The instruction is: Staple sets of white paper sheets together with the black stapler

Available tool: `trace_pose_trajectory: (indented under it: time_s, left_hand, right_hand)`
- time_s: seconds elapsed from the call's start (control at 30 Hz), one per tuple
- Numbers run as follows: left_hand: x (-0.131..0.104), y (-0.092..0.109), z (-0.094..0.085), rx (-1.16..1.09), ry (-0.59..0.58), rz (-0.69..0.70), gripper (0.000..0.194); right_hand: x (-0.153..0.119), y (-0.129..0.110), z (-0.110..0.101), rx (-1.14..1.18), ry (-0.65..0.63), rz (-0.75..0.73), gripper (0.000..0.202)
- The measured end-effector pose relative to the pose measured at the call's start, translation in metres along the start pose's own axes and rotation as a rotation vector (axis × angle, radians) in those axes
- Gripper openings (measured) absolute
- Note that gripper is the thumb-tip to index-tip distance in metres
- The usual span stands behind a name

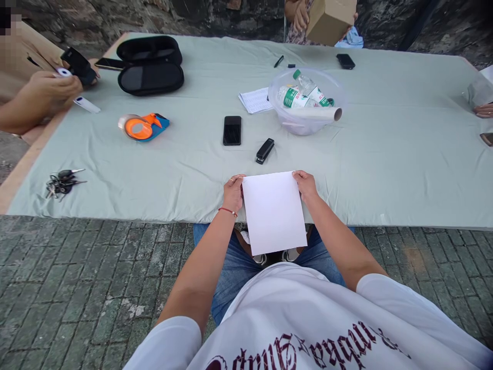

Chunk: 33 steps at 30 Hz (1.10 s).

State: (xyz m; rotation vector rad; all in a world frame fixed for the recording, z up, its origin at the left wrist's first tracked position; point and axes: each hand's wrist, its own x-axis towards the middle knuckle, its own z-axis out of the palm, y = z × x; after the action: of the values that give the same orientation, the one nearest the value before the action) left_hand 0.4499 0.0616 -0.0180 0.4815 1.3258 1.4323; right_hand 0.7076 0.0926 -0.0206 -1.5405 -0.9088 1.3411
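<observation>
A blank white sheet of paper (275, 213) spans the gap between my hands, over the table's front edge and my lap. My left hand (233, 193) pinches its far left corner, and my right hand (305, 185) pinches the far right corner. Whether it is one sheet or a thin stack, I cannot tell. Just beyond the paper lies a black stapler (265, 151) on the cloth. A black phone (232, 130) rests face up a little farther back, left of the stapler.
On the table (185, 164) stand a clear basin (296, 127) with bottles and a roll, an orange-and-blue tape dispenser (143, 127), keys (63, 182), an open black case (151, 77), printed papers (254, 101) and another phone (345, 61). Other people's hands hold a cardboard box (331, 21) and small items.
</observation>
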Motion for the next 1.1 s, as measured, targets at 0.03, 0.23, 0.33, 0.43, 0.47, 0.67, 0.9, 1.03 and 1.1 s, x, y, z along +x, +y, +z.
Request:
trace_pose_trajectory:
  time_s: [0.03, 0.23, 0.33, 0.43, 0.47, 0.67, 0.9, 1.03, 1.1]
  left_hand:
    - [0.001, -0.001, 0.0, 0.005, 0.015, -0.009, 0.028]
    - [0.001, -0.002, 0.002, -0.05, 0.072, -0.003, 0.031]
    - [-0.002, 0.0, 0.001, -0.062, 0.047, -0.002, 0.031]
    - [-0.005, 0.002, 0.001, -0.042, 0.022, -0.007, 0.032]
    - [-0.005, 0.002, 0.001, -0.038, 0.028, -0.006, 0.032]
    - [-0.005, -0.002, 0.008, -0.023, 0.078, 0.038, 0.024]
    - [-0.014, 0.005, 0.004, 0.046, -0.072, 0.077, 0.025]
    - [-0.018, 0.006, 0.002, 0.087, -0.149, 0.085, 0.031]
    - [-0.017, 0.004, 0.001, 0.104, -0.164, 0.09, 0.033]
  right_hand:
    - [0.0, 0.0, 0.0, -0.006, -0.002, 0.0, 0.028]
    - [0.001, 0.001, 0.0, -0.078, 0.013, -0.017, 0.028]
    - [0.001, 0.002, 0.0, -0.101, 0.02, -0.034, 0.028]
    - [0.001, 0.002, 0.0, -0.119, 0.017, -0.034, 0.028]
    - [0.001, 0.001, 0.0, -0.117, 0.017, -0.03, 0.027]
    - [0.0, -0.002, 0.002, -0.11, 0.036, -0.009, 0.026]
    - [-0.002, -0.005, 0.002, -0.12, 0.058, -0.008, 0.025]
    - [-0.003, -0.005, 0.002, -0.143, 0.055, -0.009, 0.026]
    - [-0.003, -0.005, 0.002, -0.147, 0.064, -0.011, 0.025]
